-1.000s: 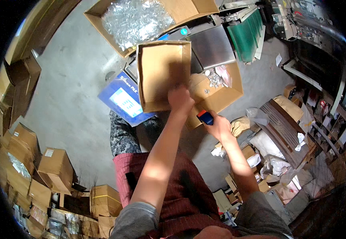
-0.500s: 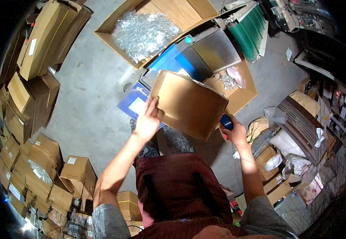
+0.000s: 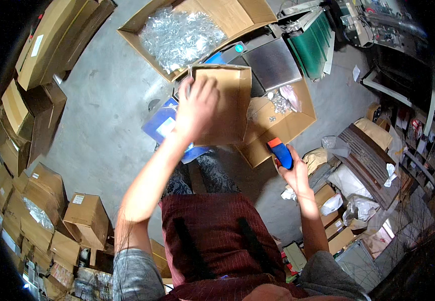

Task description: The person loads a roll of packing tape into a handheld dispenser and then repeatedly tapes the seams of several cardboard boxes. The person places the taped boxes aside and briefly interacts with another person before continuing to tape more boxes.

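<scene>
A shallow brown cardboard box [image 3: 227, 105] sits tilted over the blue box and the metal-topped unit, its hollow side facing me. My left hand [image 3: 197, 108] lies across its left side, bent fingers at the upper left rim; they are slightly blurred. To the right, apart from the box, my right hand [image 3: 295, 170] grips a blue hand tool [image 3: 280, 153] with an orange end; its exact kind is unclear. Partly hidden beneath the cardboard box is a blue printed box [image 3: 159, 120]. An open carton [image 3: 297, 123] holding small metal parts stands behind the tool.
A large open carton [image 3: 247, 15] with many clear plastic packets stands at the far side. Beside it are a metal-topped unit [image 3: 275, 62] and a green conveyor belt [image 3: 312, 47]. Stacked cartons [image 3: 89, 220] line the left; bags and cardboard [image 3: 353, 180] crowd the right.
The cardboard box has turned and moved left and away from me. My left hand has moved over it. My right hand, with the blue tool, has come away from the box's right side.
</scene>
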